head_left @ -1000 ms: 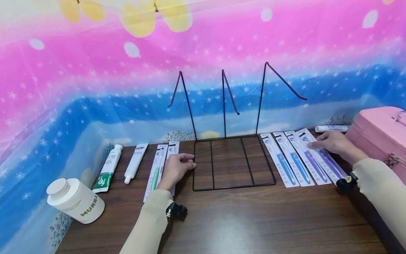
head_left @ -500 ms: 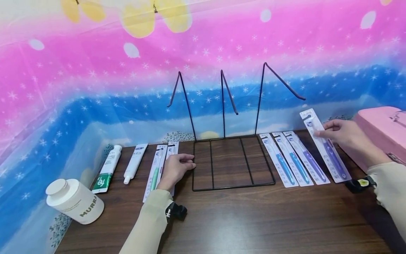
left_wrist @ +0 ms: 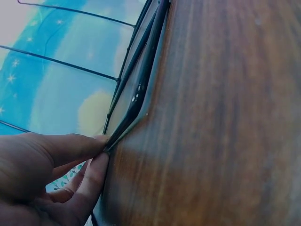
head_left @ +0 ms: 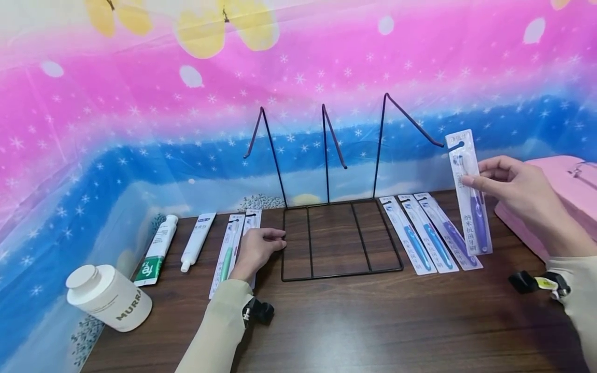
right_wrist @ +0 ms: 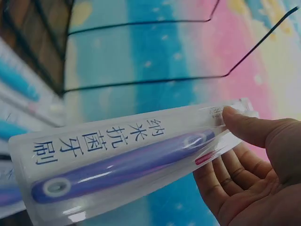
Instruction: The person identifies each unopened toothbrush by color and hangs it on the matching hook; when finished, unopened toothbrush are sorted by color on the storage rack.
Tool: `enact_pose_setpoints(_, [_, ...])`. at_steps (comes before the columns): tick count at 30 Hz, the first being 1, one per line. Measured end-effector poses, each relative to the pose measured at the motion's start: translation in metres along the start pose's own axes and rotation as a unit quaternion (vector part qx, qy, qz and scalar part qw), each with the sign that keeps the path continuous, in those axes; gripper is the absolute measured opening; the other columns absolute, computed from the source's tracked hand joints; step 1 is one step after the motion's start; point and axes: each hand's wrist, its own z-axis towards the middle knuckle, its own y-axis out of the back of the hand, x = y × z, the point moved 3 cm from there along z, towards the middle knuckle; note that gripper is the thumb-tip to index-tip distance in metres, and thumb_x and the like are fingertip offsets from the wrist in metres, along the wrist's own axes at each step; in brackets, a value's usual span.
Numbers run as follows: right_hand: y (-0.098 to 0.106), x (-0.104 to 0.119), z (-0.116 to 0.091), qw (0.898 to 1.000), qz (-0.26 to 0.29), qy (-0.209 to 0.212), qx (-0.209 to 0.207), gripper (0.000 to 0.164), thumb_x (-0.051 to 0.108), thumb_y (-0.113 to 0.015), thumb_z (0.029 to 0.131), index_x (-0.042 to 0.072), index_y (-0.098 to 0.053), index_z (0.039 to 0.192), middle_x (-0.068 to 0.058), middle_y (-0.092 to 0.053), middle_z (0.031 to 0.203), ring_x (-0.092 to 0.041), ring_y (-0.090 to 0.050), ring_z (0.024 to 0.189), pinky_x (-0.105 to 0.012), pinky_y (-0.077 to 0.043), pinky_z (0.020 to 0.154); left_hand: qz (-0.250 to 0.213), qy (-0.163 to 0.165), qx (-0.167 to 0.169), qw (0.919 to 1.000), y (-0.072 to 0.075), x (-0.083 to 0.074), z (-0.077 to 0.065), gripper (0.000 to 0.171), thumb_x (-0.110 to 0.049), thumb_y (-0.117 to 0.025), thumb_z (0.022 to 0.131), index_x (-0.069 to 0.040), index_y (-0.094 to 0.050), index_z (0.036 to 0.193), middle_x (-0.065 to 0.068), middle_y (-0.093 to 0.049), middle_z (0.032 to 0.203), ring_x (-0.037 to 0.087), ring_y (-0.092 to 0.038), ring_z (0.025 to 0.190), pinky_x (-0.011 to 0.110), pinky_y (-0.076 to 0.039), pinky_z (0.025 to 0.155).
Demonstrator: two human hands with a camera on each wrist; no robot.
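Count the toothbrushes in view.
6: one purple in the right hand; right of the rack, one blue, a second blue and a second purple; left of it, one green and another partly behind the left hand. More may be hidden.

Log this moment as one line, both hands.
right hand: holds purple toothbrush pack above table | left hand: pinches black wire rack | two blue toothbrush packs: on table

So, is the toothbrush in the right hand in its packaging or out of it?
In: the right wrist view shows the purple toothbrush inside clear, printed packaging, which the right hand pinches.
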Motion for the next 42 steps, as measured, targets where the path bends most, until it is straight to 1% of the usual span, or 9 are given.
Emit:
enact_pose_setpoints(5, [0.001, 0.020, -0.011, 0.997, 0.072, 0.036, -0.017, 0.041, 0.035, -0.074, 0.086, 0.013, -0.060, 0.118, 0.006, -0.070, 0.094, -0.010, -0.060, 0.083, -0.025, -0.043, 0.060, 0.005, -0.002, 0.000, 1.0000, 0.000, 0.000, 0.000, 0.022, -0.014, -0.074, 0.086, -0.015, -0.075, 0.108, 0.002, -0.070, 0.105, 0.018, -0.064, 0.093, 0.037, -0.051, 0.078])
enact_pose_setpoints(9, [0.000, 0.032, -0.015, 0.990, 0.125, 0.060, -0.011, 0.036, 0.025, -0.073, 0.088, 0.009, -0.060, 0.117, -0.001, -0.071, 0.098, -0.011, -0.063, 0.089, -0.022, -0.042, 0.070, 0.007, -0.002, -0.002, 1.0000, 0.000, 0.000, 0.000, 0.022, -0.014, -0.074, 0.087, -0.016, -0.075, 0.108, 0.003, -0.069, 0.108, 0.019, -0.063, 0.096, 0.038, -0.051, 0.079])
enact_pose_setpoints(13, [0.000, 0.042, -0.019, 0.986, 0.145, 0.081, -0.007, 0.032, 0.019, -0.073, 0.088, 0.005, -0.060, 0.114, -0.006, -0.070, 0.096, -0.013, -0.063, 0.090, -0.020, -0.042, 0.076, 0.007, 0.001, -0.001, 1.0000, -0.001, 0.002, 0.000, 0.022, -0.014, -0.074, 0.087, -0.016, -0.075, 0.109, 0.003, -0.069, 0.108, 0.019, -0.063, 0.096, 0.038, -0.050, 0.079])
enact_pose_setpoints(18, [-0.001, 0.054, -0.028, 0.983, 0.148, 0.107, -0.004, 0.029, 0.011, -0.074, 0.087, 0.002, -0.060, 0.110, -0.007, -0.070, 0.094, -0.014, -0.064, 0.084, -0.021, -0.046, 0.071, 0.009, -0.012, -0.006, 0.9999, -0.004, 0.004, 0.000, 0.021, -0.014, -0.075, 0.086, -0.015, -0.076, 0.107, 0.003, -0.070, 0.105, 0.020, -0.065, 0.095, 0.038, -0.051, 0.078])
enact_pose_setpoints(23, [-0.003, 0.066, -0.039, 0.971, 0.202, 0.128, 0.031, 0.030, 0.000, -0.072, 0.085, -0.005, -0.059, 0.112, -0.012, -0.071, 0.100, -0.017, -0.066, 0.085, -0.023, -0.049, 0.069, 0.012, -0.023, -0.010, 0.9996, -0.004, 0.004, 0.000, 0.021, -0.014, -0.075, 0.086, -0.015, -0.076, 0.107, 0.003, -0.070, 0.106, 0.020, -0.065, 0.095, 0.039, -0.052, 0.078])
enact_pose_setpoints(25, [-0.006, 0.071, -0.042, 0.969, 0.206, 0.130, 0.044, 0.030, 0.000, -0.073, 0.085, -0.005, -0.059, 0.111, -0.013, -0.071, 0.101, -0.019, -0.067, 0.086, -0.024, -0.050, 0.069, 0.013, -0.023, -0.009, 0.9996, -0.003, 0.003, 0.001, 0.021, -0.014, -0.075, 0.086, -0.015, -0.076, 0.107, 0.004, -0.070, 0.108, 0.021, -0.064, 0.098, 0.040, -0.051, 0.080])
enact_pose_setpoints(28, [-0.011, 0.075, -0.044, 0.972, 0.186, 0.133, 0.053, 0.030, 0.002, -0.074, 0.085, -0.003, -0.059, 0.111, -0.013, -0.070, 0.102, -0.020, -0.067, 0.086, -0.025, -0.052, 0.069, 0.014, -0.020, -0.008, 0.9997, -0.003, 0.003, 0.001, 0.021, -0.015, -0.074, 0.087, -0.015, -0.076, 0.108, 0.004, -0.069, 0.109, 0.023, -0.062, 0.102, 0.041, -0.050, 0.082])
enact_pose_setpoints(36, [-0.021, 0.082, -0.041, 0.977, 0.153, 0.139, 0.057, 0.027, 0.010, -0.075, 0.086, 0.002, -0.062, 0.109, -0.012, -0.071, 0.099, -0.021, -0.067, 0.083, -0.027, -0.053, 0.069, 0.012, -0.021, -0.006, 0.9997, -0.002, 0.002, 0.001, 0.021, -0.014, -0.074, 0.087, -0.014, -0.075, 0.108, 0.004, -0.069, 0.109, 0.023, -0.062, 0.103, 0.041, -0.050, 0.081])
enact_pose_setpoints(42, [-0.028, 0.084, -0.037, 0.978, 0.148, 0.137, 0.058, 0.028, 0.014, -0.075, 0.086, 0.004, -0.062, 0.108, -0.013, -0.070, 0.098, -0.024, -0.066, 0.082, -0.028, -0.053, 0.069, 0.011, -0.015, -0.005, 0.9998, -0.001, 0.001, 0.000, 0.021, -0.014, -0.074, 0.087, -0.014, -0.076, 0.108, 0.004, -0.069, 0.110, 0.023, -0.061, 0.104, 0.041, -0.050, 0.083])
